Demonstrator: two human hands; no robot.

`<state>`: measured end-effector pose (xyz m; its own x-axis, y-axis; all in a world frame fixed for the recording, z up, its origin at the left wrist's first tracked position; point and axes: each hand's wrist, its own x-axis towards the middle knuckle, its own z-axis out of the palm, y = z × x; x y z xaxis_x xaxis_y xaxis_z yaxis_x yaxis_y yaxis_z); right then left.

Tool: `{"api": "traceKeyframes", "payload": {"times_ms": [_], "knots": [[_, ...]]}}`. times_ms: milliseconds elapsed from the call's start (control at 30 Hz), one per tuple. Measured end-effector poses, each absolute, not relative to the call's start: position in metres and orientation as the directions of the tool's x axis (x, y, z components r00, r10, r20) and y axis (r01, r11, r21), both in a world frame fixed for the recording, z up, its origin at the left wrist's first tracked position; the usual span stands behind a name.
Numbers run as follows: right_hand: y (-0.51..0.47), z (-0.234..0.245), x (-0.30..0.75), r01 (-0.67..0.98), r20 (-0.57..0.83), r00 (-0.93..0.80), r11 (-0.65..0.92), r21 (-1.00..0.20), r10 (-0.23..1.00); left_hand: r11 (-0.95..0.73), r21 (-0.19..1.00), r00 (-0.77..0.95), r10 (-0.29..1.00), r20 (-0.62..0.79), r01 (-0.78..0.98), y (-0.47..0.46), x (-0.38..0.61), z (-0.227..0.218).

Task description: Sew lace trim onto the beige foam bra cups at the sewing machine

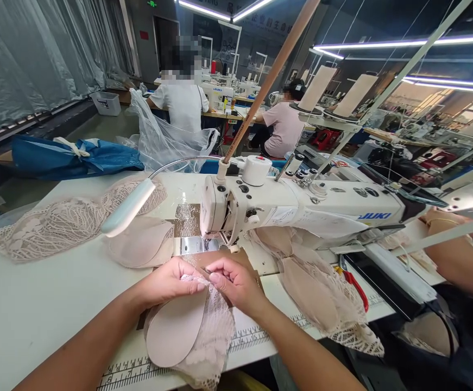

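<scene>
My left hand (170,281) and my right hand (236,282) meet just in front of the needle of a white JUKI sewing machine (301,203). Both pinch the top edge of a beige foam bra cup (176,331) with pale lace (214,339) laid against it. The cup hangs over the table's front edge across a printed ruler strip (252,339). The fingers of both hands are closed on the fabric.
A stack of lace pieces (57,225) and loose cups (142,244) lies at the left under a gooseneck lamp (128,209). More lace cups (321,293) and red-handled scissors (354,282) lie at the right. Another person's arm (460,255) is at the far right. Two people sit at machines behind.
</scene>
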<state>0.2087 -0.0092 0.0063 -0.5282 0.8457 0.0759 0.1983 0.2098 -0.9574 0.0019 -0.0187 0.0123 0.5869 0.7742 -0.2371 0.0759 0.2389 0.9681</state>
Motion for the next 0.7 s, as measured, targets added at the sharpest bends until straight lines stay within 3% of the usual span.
{"api": "traceKeyframes", "payload": {"times_ms": [167, 333, 533, 700], "knots": [[-0.008, 0.003, 0.206, 0.257, -0.078, -0.565, 0.085, -0.963, 0.821, 0.194, 0.970, 0.593, 0.768, -0.242, 0.144, -0.016, -0.001, 0.016], [-0.006, -0.001, 0.210, 0.305, -0.067, -0.529, 0.116, -0.945, 0.846, 0.236, 0.947, 0.560, 0.765, -0.318, 0.216, -0.014, -0.017, 0.019], [-0.007, -0.001, 0.209, 0.296, -0.055, -0.543, 0.130, -0.946, 0.838, 0.279, 0.946, 0.558, 0.765, -0.323, 0.165, -0.015, -0.012, 0.010], [-0.002, 0.000, 0.222, 0.200, -0.050, -0.581, 0.084, -0.976, 0.812, 0.303, 0.946, 0.555, 0.770, -0.315, 0.117, -0.015, -0.008, 0.001]]}}
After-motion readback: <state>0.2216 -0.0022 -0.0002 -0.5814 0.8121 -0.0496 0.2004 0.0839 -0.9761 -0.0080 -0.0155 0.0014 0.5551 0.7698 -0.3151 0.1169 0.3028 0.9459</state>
